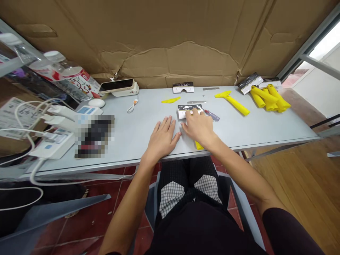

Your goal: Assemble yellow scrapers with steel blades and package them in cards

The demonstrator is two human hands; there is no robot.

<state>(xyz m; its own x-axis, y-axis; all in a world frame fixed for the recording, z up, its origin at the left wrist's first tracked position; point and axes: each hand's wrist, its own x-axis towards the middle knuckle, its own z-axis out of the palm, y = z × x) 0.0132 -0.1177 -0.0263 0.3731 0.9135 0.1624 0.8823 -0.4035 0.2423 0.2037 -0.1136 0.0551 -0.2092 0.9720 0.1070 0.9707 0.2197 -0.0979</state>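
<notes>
The left hand (163, 137) lies flat on the gray surface (130, 141), close to the near edge, with its fingers a little apart and nothing in it. The right hand (198, 123) is palm down just beside it, and its fingertips rest on a black and white card (182, 113). A yellow handle (199, 145) pokes out from under the right hand by the near edge, but I cannot tell if the hand is grasping it. A small screwdriver (212, 115) lies just to the right of that hand. Past the card, toward the far edge, there is a thin metal strip (196, 102), and a second metal strip (211, 88) lies close to the far edge. A thin yellow piece (170, 100) is to the left of them, and another card (183, 87) sits by the far edge. To the right lies a yellow scraper (235, 104). Near the far right corner is a pile of yellow handles (269, 99), with more cards (249, 83) behind it. On the left side are a blurred-out dark thing (95, 136), white power strips (57, 146) with cords, and a white mouse (97, 103). Big bottles (79, 79) lean near the far left corner.
</notes>
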